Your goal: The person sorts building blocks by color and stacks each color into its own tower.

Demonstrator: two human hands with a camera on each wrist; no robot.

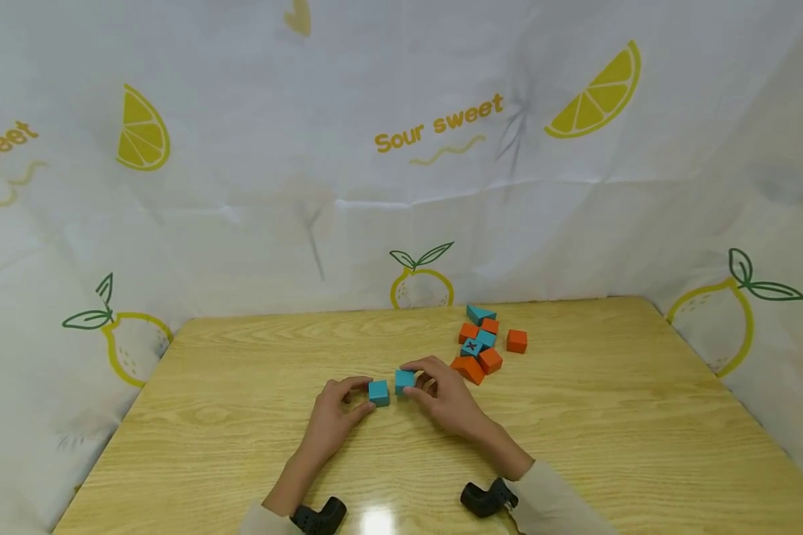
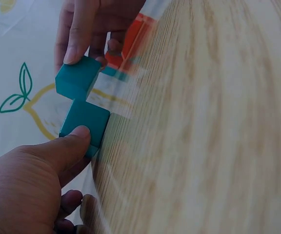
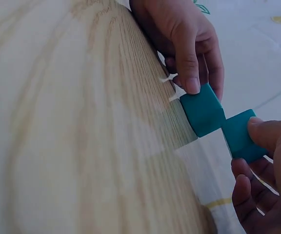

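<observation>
Near the middle of the table, my left hand point(image 1: 331, 413) pinches a teal cube block point(image 1: 378, 393) between thumb and fingers. My right hand point(image 1: 444, 395) grips a second teal cube point(image 1: 404, 382) by its sides, just right of the first and slightly farther back. A narrow gap separates the two cubes in the head view. From the left wrist, the left hand's cube point(image 2: 86, 122) sits by the table surface, with the thumb on its face. In the right wrist view the right hand's cube point(image 3: 245, 136) shows a little higher off the table than the other.
Behind the right hand lies a cluster of orange and teal blocks, with a teal triangle point(image 1: 480, 315) at the back, an X-marked teal cube point(image 1: 471, 347) and an orange triangle point(image 1: 468, 368) at the front. One orange cube point(image 1: 517, 342) stands apart. A printed white cloth point(image 1: 261, 245) hangs behind the wooden table point(image 1: 609, 416).
</observation>
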